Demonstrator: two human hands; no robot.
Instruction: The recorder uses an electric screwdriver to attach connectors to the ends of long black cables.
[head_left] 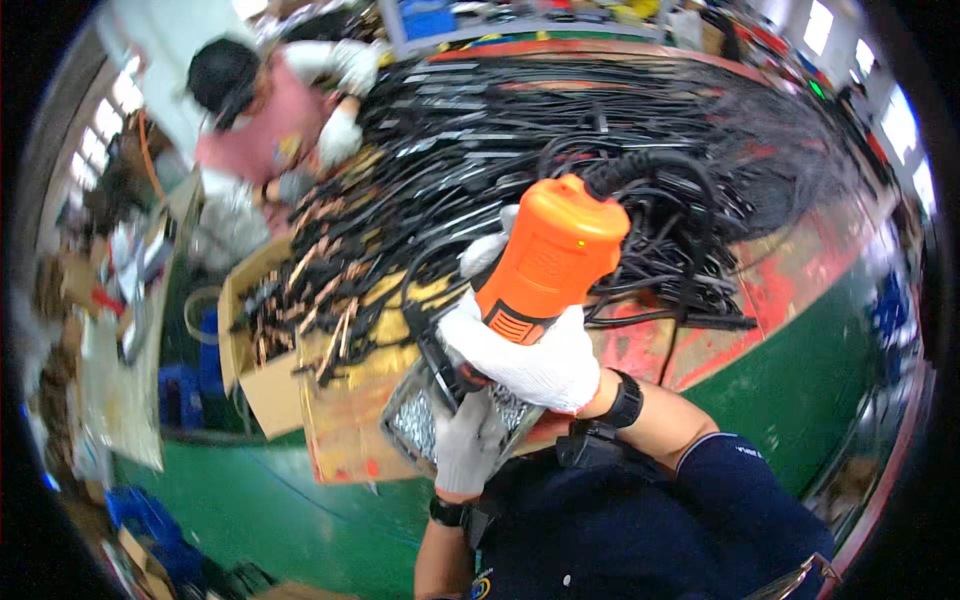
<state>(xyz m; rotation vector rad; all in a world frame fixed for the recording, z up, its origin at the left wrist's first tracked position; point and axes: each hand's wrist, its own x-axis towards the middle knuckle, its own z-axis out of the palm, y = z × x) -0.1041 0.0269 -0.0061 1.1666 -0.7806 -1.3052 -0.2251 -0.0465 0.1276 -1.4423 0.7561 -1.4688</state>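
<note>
Right hand (540, 365) fingers wrap orange power tool (555, 250), probably for weight; left hand (468, 450) at tray (405, 450), table's (800, 275) near edge, within reach; left fingers: can't tell.

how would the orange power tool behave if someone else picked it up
The orange power tool probably feels fairly heavy, given its bulky body. Its smooth-looking casing may be slippery; the attached black cord could tug at its end.
</note>
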